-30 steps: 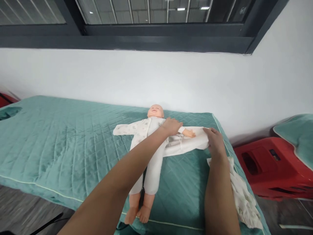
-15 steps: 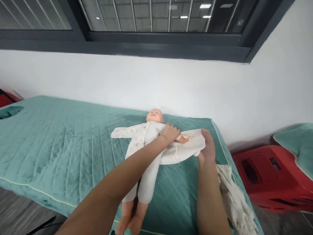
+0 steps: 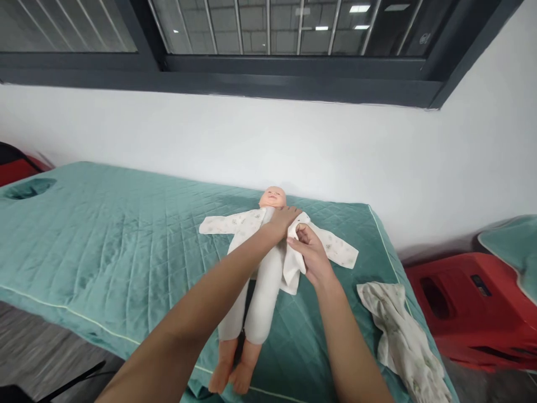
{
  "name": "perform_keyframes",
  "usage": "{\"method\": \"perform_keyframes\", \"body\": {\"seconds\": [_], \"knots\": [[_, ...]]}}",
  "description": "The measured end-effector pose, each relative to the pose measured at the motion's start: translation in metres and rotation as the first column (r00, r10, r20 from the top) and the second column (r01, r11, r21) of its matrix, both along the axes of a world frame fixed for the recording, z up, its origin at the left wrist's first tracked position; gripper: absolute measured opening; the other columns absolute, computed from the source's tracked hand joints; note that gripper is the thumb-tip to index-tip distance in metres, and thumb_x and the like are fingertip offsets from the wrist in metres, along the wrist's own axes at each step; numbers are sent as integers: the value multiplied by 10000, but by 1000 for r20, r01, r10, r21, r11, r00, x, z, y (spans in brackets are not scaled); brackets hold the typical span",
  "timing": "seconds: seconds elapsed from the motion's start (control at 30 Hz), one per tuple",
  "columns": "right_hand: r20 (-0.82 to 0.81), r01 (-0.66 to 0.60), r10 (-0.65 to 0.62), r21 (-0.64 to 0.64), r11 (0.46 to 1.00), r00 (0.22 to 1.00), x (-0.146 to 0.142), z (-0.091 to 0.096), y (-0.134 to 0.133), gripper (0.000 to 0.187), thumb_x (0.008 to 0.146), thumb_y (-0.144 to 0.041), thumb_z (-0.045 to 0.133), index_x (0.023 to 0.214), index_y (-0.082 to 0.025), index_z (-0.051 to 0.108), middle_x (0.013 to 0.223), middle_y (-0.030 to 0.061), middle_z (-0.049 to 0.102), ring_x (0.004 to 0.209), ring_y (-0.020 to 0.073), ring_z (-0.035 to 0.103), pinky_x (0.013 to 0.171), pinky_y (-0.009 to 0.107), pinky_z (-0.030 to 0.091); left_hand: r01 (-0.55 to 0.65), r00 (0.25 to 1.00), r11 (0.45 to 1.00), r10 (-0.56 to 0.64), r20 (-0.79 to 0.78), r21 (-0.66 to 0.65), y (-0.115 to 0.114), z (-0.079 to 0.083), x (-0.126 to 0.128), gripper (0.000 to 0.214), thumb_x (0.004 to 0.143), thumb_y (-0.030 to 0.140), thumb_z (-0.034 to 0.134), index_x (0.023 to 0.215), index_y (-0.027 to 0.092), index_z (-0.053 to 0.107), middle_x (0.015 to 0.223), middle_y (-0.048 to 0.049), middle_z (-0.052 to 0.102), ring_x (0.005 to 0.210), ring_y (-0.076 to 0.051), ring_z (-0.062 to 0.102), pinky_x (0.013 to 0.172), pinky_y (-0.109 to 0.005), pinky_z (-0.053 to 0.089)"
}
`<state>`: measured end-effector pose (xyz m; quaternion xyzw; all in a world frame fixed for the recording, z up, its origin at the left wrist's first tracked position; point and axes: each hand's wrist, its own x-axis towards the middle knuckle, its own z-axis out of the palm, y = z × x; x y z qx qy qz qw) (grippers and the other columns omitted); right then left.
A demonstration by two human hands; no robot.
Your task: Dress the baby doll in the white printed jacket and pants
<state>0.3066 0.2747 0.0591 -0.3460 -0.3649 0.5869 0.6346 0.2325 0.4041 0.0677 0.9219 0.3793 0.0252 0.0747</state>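
Observation:
A baby doll (image 3: 272,197) lies on its back on a teal quilted bed (image 3: 104,235), head toward the wall, bare feet near the front edge. It wears a white printed baby top (image 3: 235,225) that lies spread to both sides. My left hand (image 3: 283,219) rests on the doll's chest just below the neck, fingers flat and together. My right hand (image 3: 310,254) pinches the top's right front panel and holds it up beside the doll's chest. The right sleeve (image 3: 339,251) lies flat on the bed.
A crumpled printed garment (image 3: 398,324) lies at the bed's right front corner. A red bed frame (image 3: 470,302) with a teal cover stands to the right. A white wall and a dark-framed window run behind. The bed has a face hole (image 3: 29,188) at far left.
My right hand left the sleeve end, moved left and took hold of the top's right front panel. The doll's bare right arm is now covered by the sleeve. My left hand shifted slightly toward the neck.

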Motion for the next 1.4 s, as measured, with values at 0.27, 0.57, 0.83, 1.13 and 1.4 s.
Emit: {"method": "perform_keyframes", "body": {"seconds": [0.27,0.57,0.83,1.13,1.4], "knots": [[137,-88,76,81,993,988,-8,-4,-4,360,698,-298,815,1004,-275,627,1004,-1,564,788,132,497,693,249,411,363,813,879,-138,566,-308,16,17,-22,418,701,24,430,1026,184,638,1136,-54,651,1038,-163,597,898,-288,464],[318,-155,113,111,982,941,-18,-9,-9,376,772,-292,770,1116,-284,619,953,-4,576,621,100,344,565,259,297,367,762,905,-160,627,-215,12,29,-55,189,852,230,521,801,170,693,822,-22,516,775,-139,493,777,-284,411],[461,-175,100,121,977,882,-28,-14,-10,164,820,-233,668,980,-258,643,1180,27,637,732,118,486,664,272,414,200,955,944,-127,270,-263,-5,31,-52,506,755,390,702,1225,234,597,1120,-61,622,911,-203,602,736,-278,446],[734,-175,-77,261,949,675,-36,-12,-14,146,841,-162,579,914,-255,664,877,-4,619,702,132,493,657,268,414,50,998,999,-50,47,16,-18,27,-37,308,896,161,476,1173,172,609,1010,-121,711,944,-273,654,748,-343,446],[673,-163,-138,364,917,726,-45,-10,-17,171,883,-152,536,944,-261,654,1081,36,659,792,144,564,720,298,464,-281,926,958,252,282,66,6,12,-51,225,922,167,446,1037,201,636,1069,-101,695,1115,-287,578,896,-413,450]]}}
